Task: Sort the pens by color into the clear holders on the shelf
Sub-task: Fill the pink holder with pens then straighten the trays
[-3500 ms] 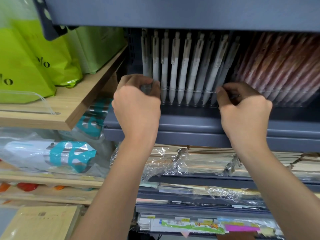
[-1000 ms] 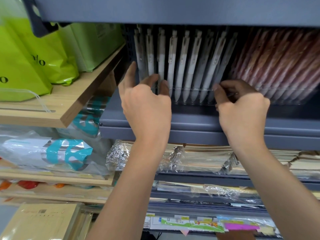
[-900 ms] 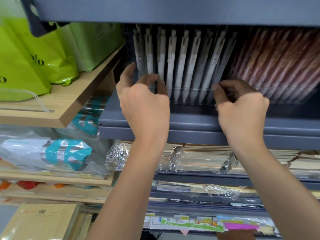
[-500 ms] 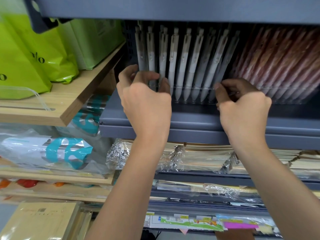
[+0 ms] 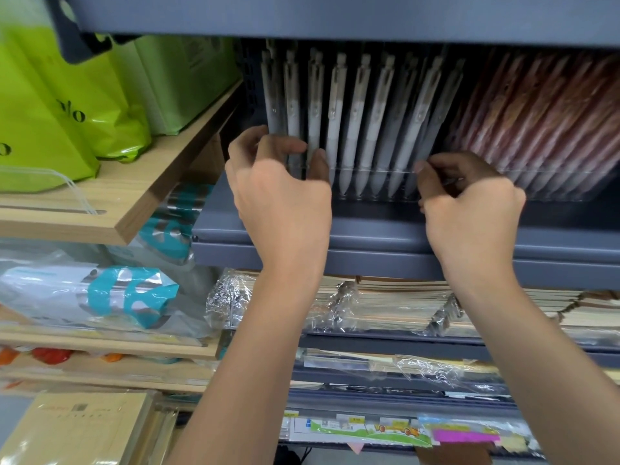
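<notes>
Two hands work at upper centre | left hand (image 5: 281,199) fingers are clamped round the leftmost white pens (image 5: 353,142) in the clear holder (image 5: 377,182) | right hand (image 5: 469,216) fingers are curled onto its rim (reddish pens (image 5: 536,122) are racked further right) | advised: holder is steadied, pens are nudged upright and evenly spaced

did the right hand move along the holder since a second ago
No. The right hand still pinches the clear holder at the right end of the white pens.

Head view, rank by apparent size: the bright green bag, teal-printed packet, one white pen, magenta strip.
1. green bag, though cropped by the frame edge
2. teal-printed packet
3. white pen
4. magenta strip, clearly shorter than the pen
</notes>
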The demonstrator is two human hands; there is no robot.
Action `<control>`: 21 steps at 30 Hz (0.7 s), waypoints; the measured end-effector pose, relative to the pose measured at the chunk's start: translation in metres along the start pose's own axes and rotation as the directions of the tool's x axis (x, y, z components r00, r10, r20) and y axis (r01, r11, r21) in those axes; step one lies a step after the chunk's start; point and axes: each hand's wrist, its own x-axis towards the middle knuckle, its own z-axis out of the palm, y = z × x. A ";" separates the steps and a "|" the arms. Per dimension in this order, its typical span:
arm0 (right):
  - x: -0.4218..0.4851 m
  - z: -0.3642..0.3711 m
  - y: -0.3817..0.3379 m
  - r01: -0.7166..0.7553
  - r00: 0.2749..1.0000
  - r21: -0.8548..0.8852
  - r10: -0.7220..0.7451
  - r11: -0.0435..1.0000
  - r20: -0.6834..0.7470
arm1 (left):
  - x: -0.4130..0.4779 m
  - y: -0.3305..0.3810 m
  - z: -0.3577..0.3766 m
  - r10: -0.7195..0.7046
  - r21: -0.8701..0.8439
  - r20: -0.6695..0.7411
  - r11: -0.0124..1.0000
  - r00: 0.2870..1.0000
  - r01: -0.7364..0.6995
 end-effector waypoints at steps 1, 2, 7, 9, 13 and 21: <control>0.000 0.000 -0.001 0.000 1.000 0.002 0.000 1.000 -0.003 | -0.001 0.000 -0.001 0.012 -0.003 -0.004 1.000 1.000 -0.012; 0.000 0.000 -0.001 -0.002 1.000 0.007 0.002 1.000 -0.006 | -0.002 0.000 -0.001 0.030 0.000 -0.003 1.000 1.000 -0.030; 0.000 -0.001 -0.003 -0.009 1.000 0.001 0.009 1.000 -0.009 | -0.008 0.002 0.004 0.045 0.013 0.046 0.999 0.998 -0.046; 0.000 -0.001 -0.002 -0.010 1.000 0.001 0.010 1.000 -0.009 | -0.007 0.002 0.006 0.036 0.014 0.040 0.999 0.999 -0.037; -0.001 -0.001 -0.001 -0.005 1.000 -0.006 0.005 1.000 -0.007 | -0.006 0.001 0.008 0.024 0.009 0.043 1.000 0.999 -0.025; -0.001 -0.001 -0.001 0.005 1.000 -0.007 -0.005 1.000 -0.014 | -0.008 0.001 0.013 0.011 0.004 0.059 1.000 0.998 -0.011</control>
